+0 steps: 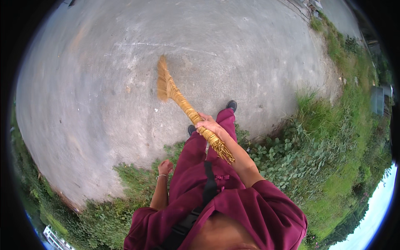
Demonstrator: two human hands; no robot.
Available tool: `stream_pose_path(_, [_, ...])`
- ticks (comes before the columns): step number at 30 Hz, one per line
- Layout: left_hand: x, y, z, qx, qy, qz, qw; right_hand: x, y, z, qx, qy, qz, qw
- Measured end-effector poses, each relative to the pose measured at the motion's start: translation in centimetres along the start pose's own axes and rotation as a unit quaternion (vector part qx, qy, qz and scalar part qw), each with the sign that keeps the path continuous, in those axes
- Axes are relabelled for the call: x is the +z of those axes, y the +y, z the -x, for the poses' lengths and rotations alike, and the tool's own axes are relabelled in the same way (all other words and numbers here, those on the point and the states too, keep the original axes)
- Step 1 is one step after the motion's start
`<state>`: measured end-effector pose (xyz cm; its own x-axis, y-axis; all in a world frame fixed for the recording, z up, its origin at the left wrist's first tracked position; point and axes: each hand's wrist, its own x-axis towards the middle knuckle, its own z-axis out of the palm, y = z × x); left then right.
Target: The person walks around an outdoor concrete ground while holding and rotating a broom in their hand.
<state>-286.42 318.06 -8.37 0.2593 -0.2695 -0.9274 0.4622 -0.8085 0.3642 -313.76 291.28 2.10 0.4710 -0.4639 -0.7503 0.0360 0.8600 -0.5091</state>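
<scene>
The right grip clasps the broom at centre, the left grip hangs loosely open, lower left, and specks remain on the concrete.

Head-worn fisheye, high up, looking down

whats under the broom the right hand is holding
Under the broom, grey pavement shows around the bristles; the handle end, past the right hand, overlaps the maroon trousers. Whatever lies directly under the bristles is covered and cannot be seen.
</scene>
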Motion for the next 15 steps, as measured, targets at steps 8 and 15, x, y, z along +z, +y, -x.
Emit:
stream_pose_path(8, [6.1, 3.6, 0.3, -0.02, 0.059, 0.011, 0.998, -12.8, -2.2, 6.1, -0.111, 0.092, 0.347, 0.927])
stream_pose_path(15, [18.9, 9.1, -1.2, 0.026, -0.014, -0.135, 0.99, -17.7, -6.3, 1.9, -0.023, 0.033, 0.164, 0.986])
